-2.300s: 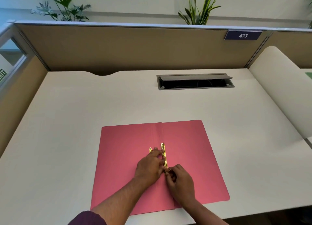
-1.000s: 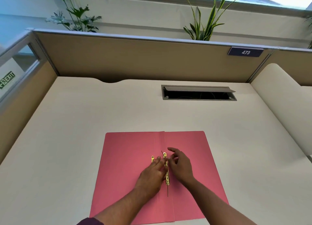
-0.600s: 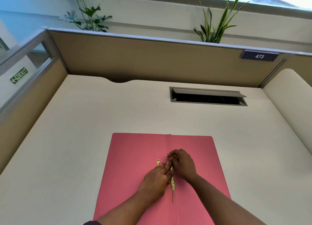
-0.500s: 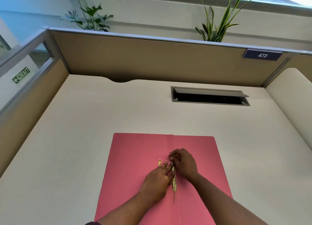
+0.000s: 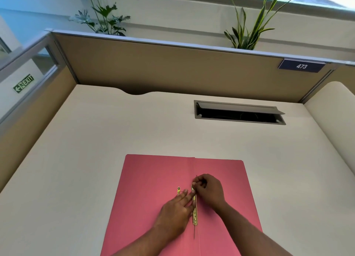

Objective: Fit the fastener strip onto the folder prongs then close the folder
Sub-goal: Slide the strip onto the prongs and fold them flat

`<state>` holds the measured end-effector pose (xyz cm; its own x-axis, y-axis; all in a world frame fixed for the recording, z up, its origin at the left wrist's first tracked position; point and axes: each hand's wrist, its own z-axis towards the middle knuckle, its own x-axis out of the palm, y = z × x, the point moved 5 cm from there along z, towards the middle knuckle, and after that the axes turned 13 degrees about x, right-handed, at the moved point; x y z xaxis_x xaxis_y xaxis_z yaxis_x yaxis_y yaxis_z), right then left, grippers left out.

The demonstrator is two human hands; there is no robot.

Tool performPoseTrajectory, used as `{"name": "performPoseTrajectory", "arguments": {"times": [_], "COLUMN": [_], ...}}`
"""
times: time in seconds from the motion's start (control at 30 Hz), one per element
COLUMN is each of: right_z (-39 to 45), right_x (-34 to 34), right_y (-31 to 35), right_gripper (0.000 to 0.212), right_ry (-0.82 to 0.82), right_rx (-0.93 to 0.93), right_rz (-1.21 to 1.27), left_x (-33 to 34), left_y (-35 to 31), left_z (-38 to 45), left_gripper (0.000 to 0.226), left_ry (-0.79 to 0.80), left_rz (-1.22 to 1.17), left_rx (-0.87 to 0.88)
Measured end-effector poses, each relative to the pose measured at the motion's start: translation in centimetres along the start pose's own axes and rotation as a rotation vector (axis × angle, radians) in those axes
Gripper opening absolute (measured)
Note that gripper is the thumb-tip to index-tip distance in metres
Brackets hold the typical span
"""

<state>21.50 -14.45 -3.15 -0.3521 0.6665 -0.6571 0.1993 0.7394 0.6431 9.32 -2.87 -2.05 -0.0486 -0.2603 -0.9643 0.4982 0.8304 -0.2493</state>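
Folder (image 5: 153,178) is showing matt pink card; strip (image 5: 195,215) is gleaming brassy metal; desk (image 5: 96,140) is looking smooth, matt.

The folder (image 5: 153,188) was plain pink, unpatterned. The fastener strip (image 5: 194,211) on it was shiny gold. The desk (image 5: 115,130) was off-white. The partition (image 5: 163,67) was tan with a grey top rail. The number plate (image 5: 301,66) was dark blue with white digits. The exit sign (image 5: 24,83) was green and white.

Left hand (image 5: 177,207) lies flat with fingers extended; right hand (image 5: 210,191) curls, its fingertips pinched together.
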Motion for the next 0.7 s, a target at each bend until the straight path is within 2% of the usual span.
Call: {"name": "performPoseTrajectory", "arguments": {"times": [0.17, 0.37, 0.57, 0.7], "right_z": [0.8, -0.4, -3.7, -5.9], "right_x": [-0.2, -0.3, -0.2, 0.1], "right_y": [0.0, -1.2, -2.8, -3.7], "right_gripper": [0.025, 0.011, 0.007, 0.029], "right_ry": [0.016, -0.038, -0.156, -0.174], "right_rx": [0.092, 0.074, -0.064, -0.218], "right_rz": [0.140, 0.218, -0.060, -0.171], "left_x": [-0.2, -0.3, 0.2, 0.1], "left_y": [0.1, -0.2, -1.1, -1.8], "left_z": [0.0, -0.1, -0.8, -1.1], "left_gripper": [0.042, 0.040, 0.044, 0.053], "left_ry": [-0.009, 0.011, -0.012, -0.004], "left_rz": [-0.040, -0.002, -0.030, -0.022], "left_rx": [-0.019, -0.004, -0.078, -0.121]}}
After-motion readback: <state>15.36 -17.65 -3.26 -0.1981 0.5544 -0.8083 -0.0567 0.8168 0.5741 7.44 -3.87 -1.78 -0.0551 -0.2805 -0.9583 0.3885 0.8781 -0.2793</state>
